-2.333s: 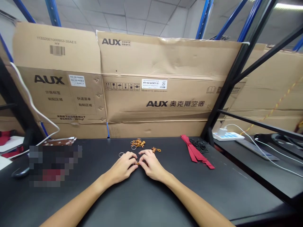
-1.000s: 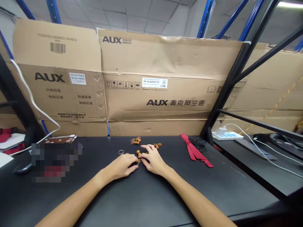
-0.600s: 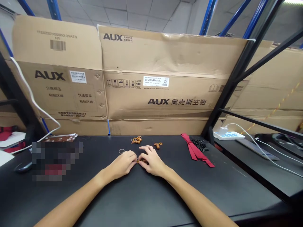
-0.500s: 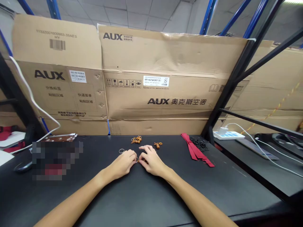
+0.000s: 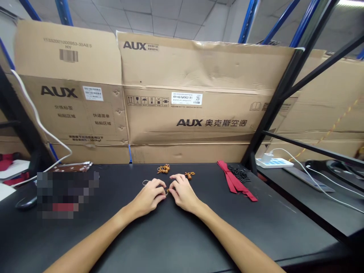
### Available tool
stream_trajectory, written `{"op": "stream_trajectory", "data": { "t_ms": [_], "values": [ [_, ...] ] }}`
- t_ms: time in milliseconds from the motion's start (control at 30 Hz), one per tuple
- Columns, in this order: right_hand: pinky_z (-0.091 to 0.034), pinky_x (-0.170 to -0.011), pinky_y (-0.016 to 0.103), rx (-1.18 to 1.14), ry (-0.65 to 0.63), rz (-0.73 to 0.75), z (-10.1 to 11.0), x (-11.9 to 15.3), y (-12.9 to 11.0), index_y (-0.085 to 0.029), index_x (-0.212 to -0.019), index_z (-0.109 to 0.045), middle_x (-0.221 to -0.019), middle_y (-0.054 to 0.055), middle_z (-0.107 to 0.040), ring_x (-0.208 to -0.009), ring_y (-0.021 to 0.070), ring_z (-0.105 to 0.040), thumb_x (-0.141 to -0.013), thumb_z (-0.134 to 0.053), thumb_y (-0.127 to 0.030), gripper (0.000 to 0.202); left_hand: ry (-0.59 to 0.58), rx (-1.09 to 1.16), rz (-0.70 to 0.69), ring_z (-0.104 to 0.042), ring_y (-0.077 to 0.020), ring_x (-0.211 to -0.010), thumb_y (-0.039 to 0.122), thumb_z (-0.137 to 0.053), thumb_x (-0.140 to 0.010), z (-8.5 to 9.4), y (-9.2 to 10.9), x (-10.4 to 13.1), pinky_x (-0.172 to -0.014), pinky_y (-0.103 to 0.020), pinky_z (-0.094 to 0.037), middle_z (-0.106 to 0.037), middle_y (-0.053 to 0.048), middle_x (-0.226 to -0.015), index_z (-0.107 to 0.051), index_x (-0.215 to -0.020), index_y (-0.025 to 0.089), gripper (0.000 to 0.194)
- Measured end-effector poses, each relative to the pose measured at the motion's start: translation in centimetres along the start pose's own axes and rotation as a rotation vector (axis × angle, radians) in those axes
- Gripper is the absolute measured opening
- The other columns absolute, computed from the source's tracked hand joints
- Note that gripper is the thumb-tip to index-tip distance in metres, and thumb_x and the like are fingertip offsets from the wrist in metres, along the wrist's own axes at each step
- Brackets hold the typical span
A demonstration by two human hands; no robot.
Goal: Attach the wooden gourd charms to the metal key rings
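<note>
Low over the middle of the black table, my left hand [image 5: 149,196] pinches a thin metal ring [image 5: 166,194] between thumb and fingertips. My right hand [image 5: 184,194] is closed, its thumb and forefinger on an orange-brown cord [image 5: 168,190] that meets the ring; whatever else it holds is hidden by the fingers. Another loose metal ring [image 5: 145,182] lies just behind my left hand, partly covered by it. Beyond the hands is a small cluster of brown beaded pendants [image 5: 163,169] with cords. One more pendant [image 5: 189,176] lies behind my right hand.
Red ribbon strips [image 5: 234,182] and a heap of black clasps or loops [image 5: 239,174] lie to the right. Cardboard boxes [image 5: 187,132] wall off the back. A black metal post [image 5: 257,148] stands at right, with a white power strip [image 5: 274,162] beyond. A brown packet [image 5: 74,167] lies left.
My left hand has turned and opened slightly, showing more of its thumb and fingers. The orange-brown cord shows more clearly between the hands. The loose ring is more covered.
</note>
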State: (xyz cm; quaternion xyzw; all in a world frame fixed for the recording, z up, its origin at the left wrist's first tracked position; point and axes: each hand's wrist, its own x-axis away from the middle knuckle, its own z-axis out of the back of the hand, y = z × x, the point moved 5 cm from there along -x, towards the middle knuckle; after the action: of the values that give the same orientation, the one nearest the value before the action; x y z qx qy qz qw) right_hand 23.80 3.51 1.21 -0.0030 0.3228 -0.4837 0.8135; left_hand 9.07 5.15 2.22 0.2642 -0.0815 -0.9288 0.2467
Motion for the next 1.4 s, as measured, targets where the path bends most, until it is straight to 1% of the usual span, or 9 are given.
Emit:
{"op": "stream_trajectory", "data": {
  "t_ms": [167,433,633,800,900,1067,1200,1300,1400],
  "values": [
    [-0.042,-0.094,0.045,-0.057,-0.011,0.028,0.0,0.2,-0.3,-0.019,-0.086,-0.058,-0.123,0.01,-0.053,-0.117,0.0249,-0.043,-0.086,-0.054,-0.014,0.006,0.005,0.009,0.064,-0.054,-0.021,-0.099,0.026,-0.054,-0.089,0.0,-0.1,0.1,-0.089,-0.038,-0.045,-0.059,-0.005,-0.11,-0.061,-0.08,0.02,0.013],
    [-0.041,-0.094,0.044,-0.064,-0.015,0.063,0.2,0.2,-1.0,-0.019,-0.083,-0.058,-0.122,0.009,-0.054,-0.118,0.0247,-0.043,-0.086,-0.055,-0.015,0.006,0.025,0.023,0.063,-0.055,-0.02,-0.099,0.025,-0.049,-0.092,-0.3,-0.2,0.1,-0.09,-0.037,-0.046,-0.059,-0.005,-0.11,-0.062,-0.076,0.02,0.021],
    [-0.042,-0.092,0.046,-0.003,-0.005,-0.019,-0.2,0.1,0.0,-0.018,-0.083,-0.059,-0.118,0.013,-0.056,-0.115,0.0268,-0.045,-0.085,-0.054,-0.013,0.007,-0.01,0.031,0.008,-0.054,-0.0201,-0.099,0.021,-0.048,-0.092,-0.4,-0.1,0.1,-0.09,-0.036,-0.046,-0.058,-0.006,-0.111,-0.062,-0.08,0.02,0.019],
    [-0.041,-0.093,0.044,-0.089,-0.002,-0.009,-0.3,0.3,-0.4,-0.019,-0.083,-0.059,-0.119,0.01,-0.055,-0.115,0.0244,-0.045,-0.085,-0.055,-0.014,0.007,0.003,0.006,0.06,-0.053,-0.0211,-0.1,0.025,-0.053,-0.091,-0.4,-0.5,0.2,-0.09,-0.038,-0.046,-0.058,-0.005,-0.111,-0.061,-0.081,0.02,0.014],
    [-0.041,-0.094,0.044,-0.124,0.004,-0.019,-0.3,0.3,-0.5,-0.02,-0.083,-0.059,-0.119,0.009,-0.056,-0.115,0.0235,-0.046,-0.086,-0.055,-0.015,0.007,0.013,0.0,0.041,-0.053,-0.0207,-0.099,0.023,-0.049,-0.092,-0.4,-0.4,0.2,-0.089,-0.038,-0.046,-0.058,-0.006,-0.111,-0.061,-0.081,0.02,0.017],
    [-0.043,-0.091,0.045,-0.103,0.012,-0.081,-0.5,0.3,0.2,-0.019,-0.08,-0.06,-0.118,0.01,-0.056,-0.113,0.0249,-0.047,-0.086,-0.055,-0.015,0.008,0.013,-0.012,0.022,-0.053,-0.0201,-0.099,0.021,-0.046,-0.093,-0.2,-0.1,0.2,-0.089,-0.037,-0.046,-0.057,-0.006,-0.112,-0.059,-0.082,0.02,0.018],
    [-0.042,-0.092,0.045,-0.133,0.013,-0.061,-0.6,0.3,0.1,-0.02,-0.081,-0.06,-0.118,0.009,-0.056,-0.113,0.0243,-0.047,-0.086,-0.055,-0.015,0.009,0.006,-0.014,0.025,-0.052,-0.021,-0.101,0.024,-0.052,-0.092,-0.3,0.0,0.3,-0.09,-0.037,-0.045,-0.056,-0.006,-0.113,-0.059,-0.082,0.02,0.013],
    [-0.042,-0.093,0.045,-0.117,0.017,-0.051,-0.6,0.2,0.2,-0.02,-0.081,-0.06,-0.118,0.009,-0.056,-0.113,0.0243,-0.047,-0.086,-0.055,-0.015,0.009,0.005,-0.019,0.019,-0.052,-0.0209,-0.101,0.019,-0.048,-0.093,-0.4,-0.1,0.3,-0.09,-0.038,-0.045,-0.056,-0.006,-0.113,-0.06,-0.084,0.02,0.015],
    [-0.042,-0.093,0.045,-0.064,0.034,-0.066,-0.6,0.1,0.5,-0.019,-0.081,-0.061,-0.117,0.01,-0.056,-0.112,0.0251,-0.046,-0.086,-0.054,-0.014,0.01,-0.005,-0.023,0.007,-0.052,-0.021,-0.1,0.019,-0.047,-0.093,-0.4,-0.2,0.1,-0.09,-0.038,-0.045,-0.056,-0.006,-0.112,-0.061,-0.085,0.021,0.017]
  ]
}}
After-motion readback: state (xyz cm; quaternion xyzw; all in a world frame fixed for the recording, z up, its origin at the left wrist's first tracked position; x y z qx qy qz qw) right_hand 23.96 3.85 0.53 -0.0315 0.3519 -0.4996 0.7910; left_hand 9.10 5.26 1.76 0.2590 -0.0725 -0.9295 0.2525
